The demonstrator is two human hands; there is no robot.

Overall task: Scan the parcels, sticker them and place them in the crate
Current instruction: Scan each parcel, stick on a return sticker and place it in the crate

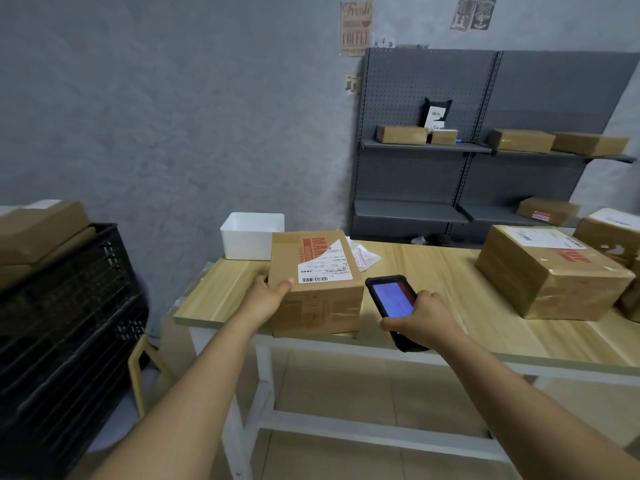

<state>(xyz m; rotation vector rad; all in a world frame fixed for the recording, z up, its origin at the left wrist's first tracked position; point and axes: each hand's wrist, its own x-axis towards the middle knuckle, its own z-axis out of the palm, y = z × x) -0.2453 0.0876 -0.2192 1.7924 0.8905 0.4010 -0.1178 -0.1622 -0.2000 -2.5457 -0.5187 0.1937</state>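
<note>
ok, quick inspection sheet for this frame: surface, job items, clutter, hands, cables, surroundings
Surface: wooden table, white frame.
Job's things: labelled parcel at the table's front edge; handheld scanner beside it, screen lit; larger parcel to the right; black crate on the left, boxes stacked on top.
Clutter: white bin; loose papers behind the parcel.
Hands: left hand grips the parcel's corner; right hand holds the scanner.
Cables: nothing seen.
Surroundings: grey pegboard shelving with boxes; wall posters.
</note>
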